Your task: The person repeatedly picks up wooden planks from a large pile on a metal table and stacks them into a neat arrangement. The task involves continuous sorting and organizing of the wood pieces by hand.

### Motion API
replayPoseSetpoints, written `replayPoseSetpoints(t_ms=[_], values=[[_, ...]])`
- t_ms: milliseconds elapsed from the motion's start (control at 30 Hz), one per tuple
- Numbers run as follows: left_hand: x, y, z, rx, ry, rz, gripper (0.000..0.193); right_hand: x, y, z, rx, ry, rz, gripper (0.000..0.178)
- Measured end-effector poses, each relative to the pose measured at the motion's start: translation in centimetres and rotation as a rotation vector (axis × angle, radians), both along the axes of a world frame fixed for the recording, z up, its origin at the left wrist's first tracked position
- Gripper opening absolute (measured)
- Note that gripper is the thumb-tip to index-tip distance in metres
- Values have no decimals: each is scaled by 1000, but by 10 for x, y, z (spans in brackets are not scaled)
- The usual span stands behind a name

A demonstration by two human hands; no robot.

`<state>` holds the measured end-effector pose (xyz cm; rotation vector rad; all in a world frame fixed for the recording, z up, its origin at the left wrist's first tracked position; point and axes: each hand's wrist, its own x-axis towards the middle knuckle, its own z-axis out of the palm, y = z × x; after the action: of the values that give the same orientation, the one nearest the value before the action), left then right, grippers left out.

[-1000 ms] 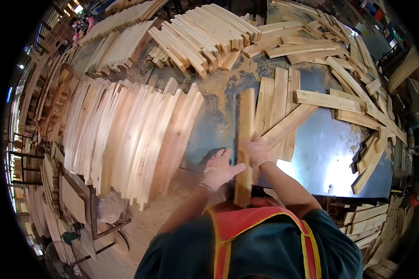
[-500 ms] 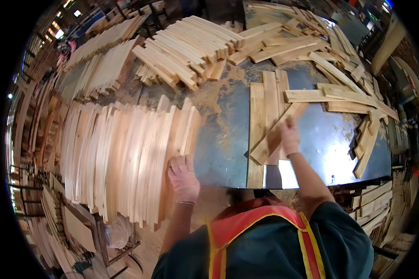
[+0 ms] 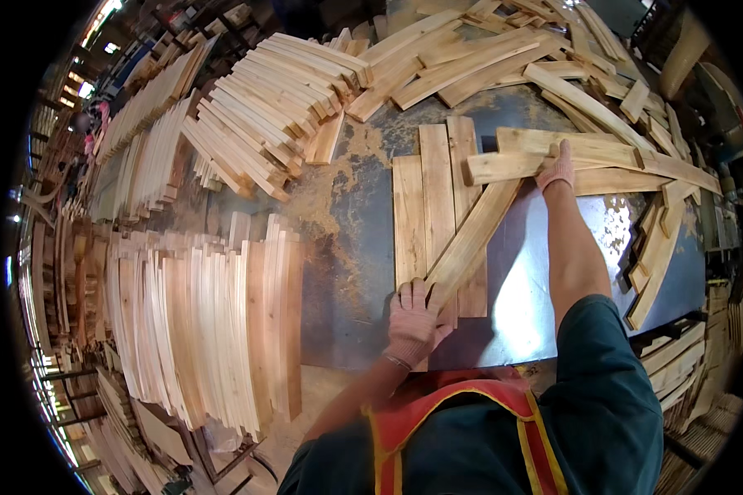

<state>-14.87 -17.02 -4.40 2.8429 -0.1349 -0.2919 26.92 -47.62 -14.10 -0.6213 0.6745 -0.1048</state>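
Observation:
My gloved left hand [image 3: 413, 323] is closed at the near end of a slanted wooden board [image 3: 475, 241]. That board lies across several upright boards [image 3: 408, 210] set side by side on the dark metal table [image 3: 351, 289]. My gloved right hand [image 3: 556, 171], farther off, grips a crosswise board [image 3: 504, 167] along its near edge, its thumb pointing away from me. The crosswise board overlaps the slanted board's far end and rests by another long board [image 3: 590, 146]. The undersides of both boards, and the fingers beneath them, are hidden.
A tight row of planks [image 3: 206, 322] stands at left. Beyond it lies a stacked pile of boards [image 3: 276, 95]. Loose boards [image 3: 470, 70] are heaped at the far right, with more boards [image 3: 660, 264] near the right edge. Sawdust [image 3: 330, 214] is scattered over the table.
My left hand has left the plank row and moved right onto the slanted board. My right hand has gone from that board to the crosswise one. The view has shifted too.

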Motion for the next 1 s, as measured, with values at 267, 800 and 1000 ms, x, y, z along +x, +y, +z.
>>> replayPoseSetpoints(t_ms=[267,800,1000], values=[[-55,83,-44,-637,-73,498,84,-144,88,102,-44,-245,372,45],[-212,141,0,65,271,725,107,-475,384,52,-453,-145,1513,81],[-232,195,-34,581,-42,611,92,-422,384,54,-392,-439,1727,67]])
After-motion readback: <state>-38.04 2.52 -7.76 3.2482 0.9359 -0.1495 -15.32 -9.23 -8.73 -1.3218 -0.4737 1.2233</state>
